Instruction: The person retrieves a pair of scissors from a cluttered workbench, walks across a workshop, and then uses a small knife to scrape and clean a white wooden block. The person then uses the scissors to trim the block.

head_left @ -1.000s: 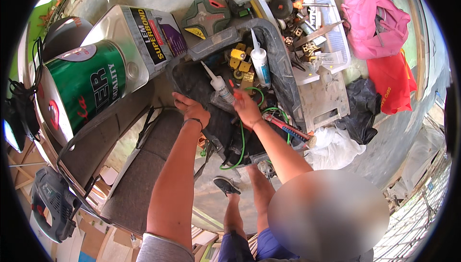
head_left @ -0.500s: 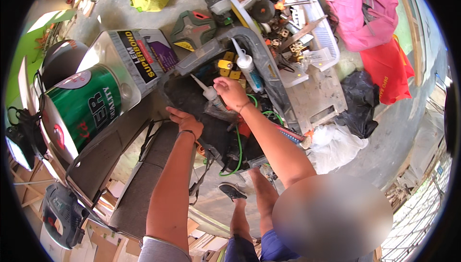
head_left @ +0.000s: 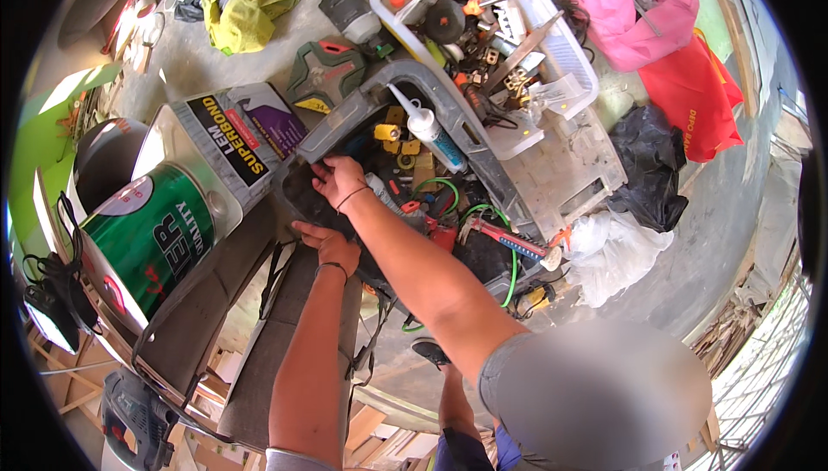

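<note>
A grey-black toolbox (head_left: 379, 83) lies open before me, crowded with tools and small parts. At its left end is a smooth dark piece (head_left: 312, 199); I cannot tell whether it belongs to the box. My right hand (head_left: 342, 185) has curled fingers at this piece's upper edge. Just below, my left hand (head_left: 335, 249) grips its lower edge, one digit stretched along the top. A sealant cartridge (head_left: 435, 136) with a long white nozzle leans inside the box, beside yellow blocks (head_left: 388, 133). A hammer (head_left: 513, 243) with a red-blue handle and a green cord (head_left: 515, 273) lie toward the right.
Beyond the box sits a white basket (head_left: 565, 48) of loose tools. To the left stand a rectangular tin (head_left: 226, 186) and a green can (head_left: 164, 238). A green-grey tool case (head_left: 323, 74) lies behind; bags, including a red one (head_left: 694, 109), lie at right.
My right hand has left the middle of the toolbox, where another nozzled cartridge lay, and moved left to the dark piece. My left hand stays by the near-left edge. The whole view has shifted.
</note>
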The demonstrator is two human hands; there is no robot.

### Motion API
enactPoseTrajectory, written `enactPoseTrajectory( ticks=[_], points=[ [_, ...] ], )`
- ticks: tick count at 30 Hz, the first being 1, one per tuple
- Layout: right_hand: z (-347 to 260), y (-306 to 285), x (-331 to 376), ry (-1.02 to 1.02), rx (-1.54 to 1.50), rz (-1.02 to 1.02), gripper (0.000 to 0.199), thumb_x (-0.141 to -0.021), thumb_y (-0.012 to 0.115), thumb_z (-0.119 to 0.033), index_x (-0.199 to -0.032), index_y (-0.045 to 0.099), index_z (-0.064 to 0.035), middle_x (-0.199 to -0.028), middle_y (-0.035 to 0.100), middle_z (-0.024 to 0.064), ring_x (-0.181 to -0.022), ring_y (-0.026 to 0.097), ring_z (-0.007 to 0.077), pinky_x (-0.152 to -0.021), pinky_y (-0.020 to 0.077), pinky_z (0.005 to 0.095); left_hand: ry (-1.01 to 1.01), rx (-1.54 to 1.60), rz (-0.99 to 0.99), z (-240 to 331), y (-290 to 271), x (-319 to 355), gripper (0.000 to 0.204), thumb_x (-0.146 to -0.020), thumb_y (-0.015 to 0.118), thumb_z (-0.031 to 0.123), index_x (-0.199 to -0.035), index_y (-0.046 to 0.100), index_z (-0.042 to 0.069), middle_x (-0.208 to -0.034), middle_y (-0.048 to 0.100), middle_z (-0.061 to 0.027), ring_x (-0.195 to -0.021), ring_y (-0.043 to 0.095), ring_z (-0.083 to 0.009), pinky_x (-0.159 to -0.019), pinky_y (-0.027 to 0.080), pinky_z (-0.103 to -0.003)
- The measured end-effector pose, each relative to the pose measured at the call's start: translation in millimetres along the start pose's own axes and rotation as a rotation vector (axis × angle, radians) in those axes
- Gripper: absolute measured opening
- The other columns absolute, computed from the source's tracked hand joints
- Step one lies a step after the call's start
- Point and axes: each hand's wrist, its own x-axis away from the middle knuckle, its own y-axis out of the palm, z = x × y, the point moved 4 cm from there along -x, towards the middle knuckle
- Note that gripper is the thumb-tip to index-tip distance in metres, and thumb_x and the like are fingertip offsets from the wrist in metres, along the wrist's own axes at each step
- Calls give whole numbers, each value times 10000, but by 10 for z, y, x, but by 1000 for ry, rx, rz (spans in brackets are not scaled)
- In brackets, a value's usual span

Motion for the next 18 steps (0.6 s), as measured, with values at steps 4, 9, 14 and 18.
enactPoseTrajectory(
  ticks=[4,9,14,18],
  points=[
    [-10,-19,93,45,-29,73,66,-910,567,-198,-934,533,-146,-775,571,7,-562,439,117,-497,368,298,-25,33,-36,-4,-30,6,1219,-784,689,27,-1288,-418,-54,-1422,-107,-440,-1325,285,-486,-1074,355,-369],
    [-220,-42,71,37,-80,54,48,-897,568,-161,-867,541,-136,-705,527,3,-509,409,101,-480,350,288,-8,10,-59,-6,-14,-16,1213,-811,686,52,-1275,-429,-60,-1416,-149,-449,-1360,223,-492,-1101,317,-353],
    [-529,-176,326,-80,-27,-1,71,-822,562,-114,-780,507,-127,-634,435,-9,-463,374,106,-445,322,281,-9,-54,-4,-7,-1,1,1193,-787,671,35,-1290,-405,-79,-1401,-96,-471,-1333,253,-519,-1077,350,-361],
    [-479,-471,915,-164,324,-34,201,-796,570,-92,-990,544,-141,-649,422,-21,-492,400,99,-453,339,285,-7,-43,-23,-68,-1,-30,1205,-786,680,56,-1288,-407,-82,-1398,-120,-478,-1353,206,-523,-1091,329,-362]
  ],
)
